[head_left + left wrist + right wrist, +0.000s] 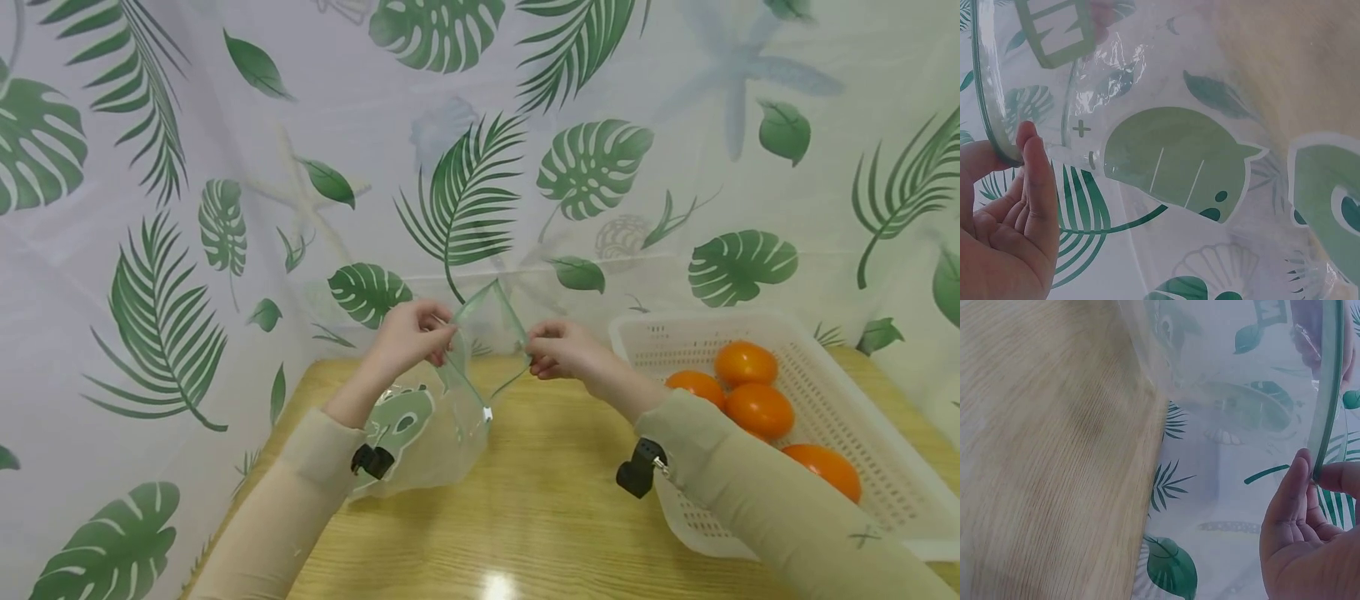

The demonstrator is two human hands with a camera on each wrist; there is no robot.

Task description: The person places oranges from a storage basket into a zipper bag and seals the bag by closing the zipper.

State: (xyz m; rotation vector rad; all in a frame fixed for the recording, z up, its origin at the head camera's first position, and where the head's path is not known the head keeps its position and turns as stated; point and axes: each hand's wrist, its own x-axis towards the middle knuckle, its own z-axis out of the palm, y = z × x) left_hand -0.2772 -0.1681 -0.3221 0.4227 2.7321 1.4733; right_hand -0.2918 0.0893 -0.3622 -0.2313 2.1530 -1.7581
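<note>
A clear plastic zip bag with green cartoon prints hangs over the wooden table, its mouth spread into a diamond shape. My left hand pinches one side of the green-edged rim between thumb and fingers. On the opposite side, my right hand pinches the rim likewise. A small white slider sits at the near corner of the mouth. In the left wrist view, the printed bag fills most of the picture. The right wrist view shows the green zip edge running down to the pinching fingertips.
To the right stands a white perforated plastic basket holding several round orange fruits; my right forearm crosses over part of it. A leaf-printed sheet hangs behind the wooden table.
</note>
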